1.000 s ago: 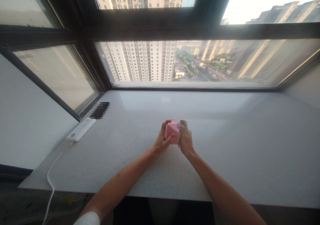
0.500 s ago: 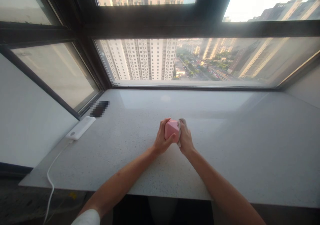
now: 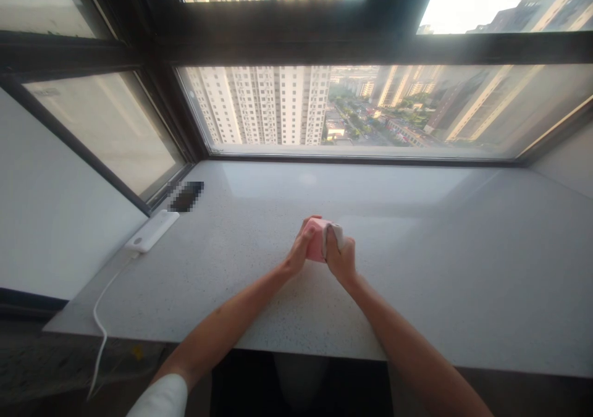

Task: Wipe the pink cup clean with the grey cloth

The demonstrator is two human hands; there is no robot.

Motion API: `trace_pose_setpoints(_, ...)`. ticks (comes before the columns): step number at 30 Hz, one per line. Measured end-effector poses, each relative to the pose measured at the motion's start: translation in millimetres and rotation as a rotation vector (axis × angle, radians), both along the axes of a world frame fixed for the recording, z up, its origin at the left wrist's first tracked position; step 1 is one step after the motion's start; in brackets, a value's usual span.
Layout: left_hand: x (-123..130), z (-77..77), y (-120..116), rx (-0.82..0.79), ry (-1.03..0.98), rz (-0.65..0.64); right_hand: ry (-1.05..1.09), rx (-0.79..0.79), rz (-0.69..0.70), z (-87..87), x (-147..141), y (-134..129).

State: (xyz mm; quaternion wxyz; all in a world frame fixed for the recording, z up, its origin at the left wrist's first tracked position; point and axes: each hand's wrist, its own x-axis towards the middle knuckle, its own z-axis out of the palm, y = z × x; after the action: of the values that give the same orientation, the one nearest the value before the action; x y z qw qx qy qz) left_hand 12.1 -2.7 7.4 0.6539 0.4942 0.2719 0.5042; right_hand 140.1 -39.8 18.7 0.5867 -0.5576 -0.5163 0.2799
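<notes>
A pink faceted object (image 3: 315,244), small enough to fit between both palms, is held over the middle of the counter. My left hand (image 3: 300,247) is wrapped round its left side, thumb on the near face. On its right side my right hand (image 3: 341,257) grips a greyish-white cloth (image 3: 337,234) and presses it against the pink surface. The right thumb lies on top of the cloth. Fingers of both hands are partly hidden behind the object, and I cannot tell what exact kind of object it is.
A pale speckled counter (image 3: 417,269) runs up to a dark-framed window (image 3: 296,157). At the left lie a white power strip (image 3: 152,230) with a white cord (image 3: 98,318) and a blurred-out dark item (image 3: 186,196). The counter's front edge is close to my body.
The pink object has turned in my hands. My right hand has shifted a little left, its thumb now on the near side over the cloth. The view has tilted slightly.
</notes>
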Motion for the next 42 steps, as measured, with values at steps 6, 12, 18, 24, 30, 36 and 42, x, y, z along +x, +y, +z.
trace_pose_setpoints(6,-2.3,-7.7,-4.8,0.130,0.076,0.100,0.111,-0.056,0.000,8.8,-5.2,2.8)
trace_pose_setpoints(12,-9.6,-8.0,-8.6,0.413,0.155,0.204,0.406,-0.184,0.005,22.2,-16.5,-2.0)
trace_pose_setpoints(18,-3.3,8.3,-10.0,0.033,0.010,-0.014,0.081,0.053,0.103,9.7,-3.1,-3.8)
trace_pose_setpoints(24,-10.2,-1.6,-8.4,0.358,0.147,0.179,0.353,-0.158,-0.043,20.3,-18.3,-0.1)
trace_pose_setpoints(30,-6.4,3.0,-7.9,0.121,0.070,0.028,0.196,-0.050,-0.046,10.4,-17.5,-4.9)
trace_pose_setpoints(36,-14.8,-1.6,-8.4,0.382,0.135,0.033,0.446,-0.125,-0.064,20.3,-12.2,-1.7)
trace_pose_setpoints(42,-16.5,-11.7,3.1,0.714,0.296,0.092,0.671,-0.115,0.047,25.4,-14.0,1.8)
